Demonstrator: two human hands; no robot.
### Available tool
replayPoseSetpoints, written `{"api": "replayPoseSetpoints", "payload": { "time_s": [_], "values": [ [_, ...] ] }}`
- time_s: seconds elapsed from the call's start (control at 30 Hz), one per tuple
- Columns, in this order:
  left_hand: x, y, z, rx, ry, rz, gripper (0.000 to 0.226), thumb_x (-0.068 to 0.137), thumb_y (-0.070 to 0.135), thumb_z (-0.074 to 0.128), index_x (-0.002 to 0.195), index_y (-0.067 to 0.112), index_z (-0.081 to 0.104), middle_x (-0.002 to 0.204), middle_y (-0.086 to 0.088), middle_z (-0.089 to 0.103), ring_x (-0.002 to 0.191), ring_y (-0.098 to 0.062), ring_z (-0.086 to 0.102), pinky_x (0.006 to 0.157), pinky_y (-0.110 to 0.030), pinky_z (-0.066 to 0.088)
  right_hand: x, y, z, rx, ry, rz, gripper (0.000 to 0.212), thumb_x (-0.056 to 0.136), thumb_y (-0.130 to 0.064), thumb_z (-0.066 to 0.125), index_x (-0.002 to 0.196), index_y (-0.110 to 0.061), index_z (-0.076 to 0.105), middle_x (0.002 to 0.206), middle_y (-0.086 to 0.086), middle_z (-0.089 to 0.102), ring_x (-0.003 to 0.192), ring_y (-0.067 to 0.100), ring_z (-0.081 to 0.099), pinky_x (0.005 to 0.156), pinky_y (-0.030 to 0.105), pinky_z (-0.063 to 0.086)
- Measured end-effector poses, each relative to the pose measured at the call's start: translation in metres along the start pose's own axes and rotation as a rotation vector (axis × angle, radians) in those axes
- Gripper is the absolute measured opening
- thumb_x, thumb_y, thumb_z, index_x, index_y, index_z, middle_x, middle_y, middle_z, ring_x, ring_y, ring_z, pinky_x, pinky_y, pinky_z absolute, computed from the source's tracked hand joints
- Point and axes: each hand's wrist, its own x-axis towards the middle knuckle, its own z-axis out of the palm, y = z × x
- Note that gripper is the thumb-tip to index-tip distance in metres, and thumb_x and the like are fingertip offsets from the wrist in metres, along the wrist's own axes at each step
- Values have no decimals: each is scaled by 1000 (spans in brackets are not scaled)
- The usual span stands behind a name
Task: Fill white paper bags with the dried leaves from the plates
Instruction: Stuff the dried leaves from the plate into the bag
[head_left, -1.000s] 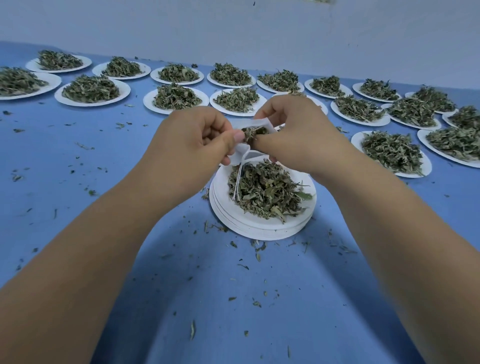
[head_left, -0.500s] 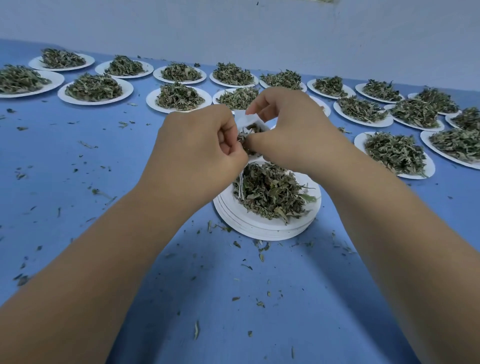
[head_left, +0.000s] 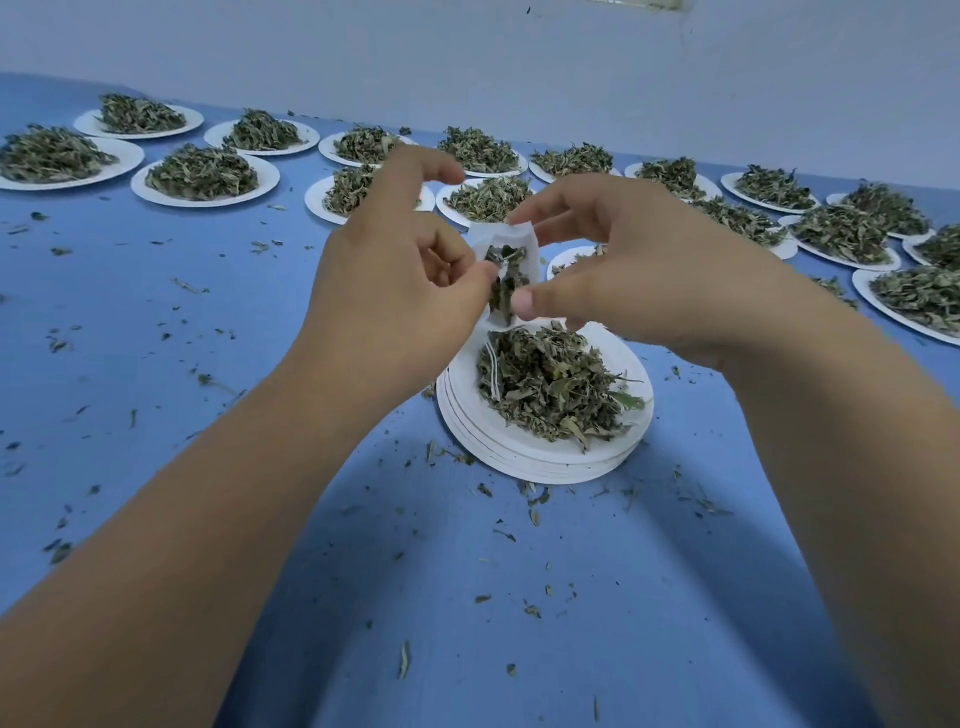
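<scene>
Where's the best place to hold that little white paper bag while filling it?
Near its open top, pinched from either side, as the left hand and right hand do. The white paper bag is thin and hangs mouth-up above the stack of plates; edge pinches likely keep the mouth open.

One head-worn wide-angle camera looks forward and down, close over the tabletop (head_left: 156, 322), facing its far edge and the wall (head_left: 467, 62).

No text, label, brand, number or sign can be read: the small white paper bag (head_left: 531, 255) at centre frame, the round white paper plates (head_left: 524, 453) and the blue table surface (head_left: 208, 322) are unprinted.
</scene>
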Motion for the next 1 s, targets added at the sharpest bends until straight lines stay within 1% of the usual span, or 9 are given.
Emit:
{"api": "replayPoseSetpoints", "payload": {
  "time_s": [0.07,0.13,0.2,0.27,0.4,0.53,0.7,0.83,1.0],
  "values": [
    [0,1,-1,-2,-51,17,47,85,22,76,122,36,50,75,18,69,77,4,64,70,-9,46,0,1,0,79,31,-2,41,80,-8,84,111,-28,67,109,-9,69,55,3,68,45,14,46],
    [1,2,-3,-43,-98,30,44,87,20,75,119,38,51,76,16,70,73,6,63,68,-8,45,1,3,4,33,90,-26,37,81,-11,84,110,-27,67,105,-10,71,55,4,69,43,16,47],
    [0,2,-5,-89,-152,30,44,88,18,74,118,39,50,78,11,71,69,3,63,68,-14,49,5,7,9,-80,128,-54,39,80,-27,85,113,-32,65,104,-15,70,68,4,71,52,21,53],
    [1,2,-6,-100,-209,36,43,88,16,73,119,37,50,79,8,71,70,0,64,68,-20,51,11,11,13,-204,160,-79,45,77,-38,83,116,-39,62,104,-20,68,77,-3,63,62,19,48],
    [1,2,-8,-147,-260,42,41,88,14,72,117,33,52,79,5,72,77,-8,67,68,-24,49,18,15,23,-303,197,-156,44,75,-36,76,116,-39,59,105,-20,65,78,-5,56,64,19,40],
    [4,-3,-10,-106,-194,13,35,88,16,73,113,31,53,76,6,71,74,-6,65,65,-13,44,22,18,28,-341,173,-186,31,77,-38,76,105,-37,63,97,-18,66,70,-5,55,65,22,44],
    [5,-8,-13,129,-112,35,34,88,16,70,108,34,49,74,9,66,74,-8,61,66,-20,46,19,20,17,-172,172,-207,30,78,-41,85,102,-36,67,96,-19,71,62,-4,57,69,22,47],
    [3,-2,-12,-15,-216,63,32,89,11,69,110,27,52,74,7,68,76,-10,64,73,-25,51,16,21,21,-175,196,-234,24,79,-42,82,99,-38,70,97,-22,70,80,0,65,67,13,47],
    [-1,4,-10,-143,-361,119,28,88,11,68,113,23,59,75,3,72,71,-9,61,66,-17,45,17,26,34,-307,184,-218,18,73,-33,71,91,-35,73,77,-21,65,75,-6,64,57,10,41]
  ]
}}
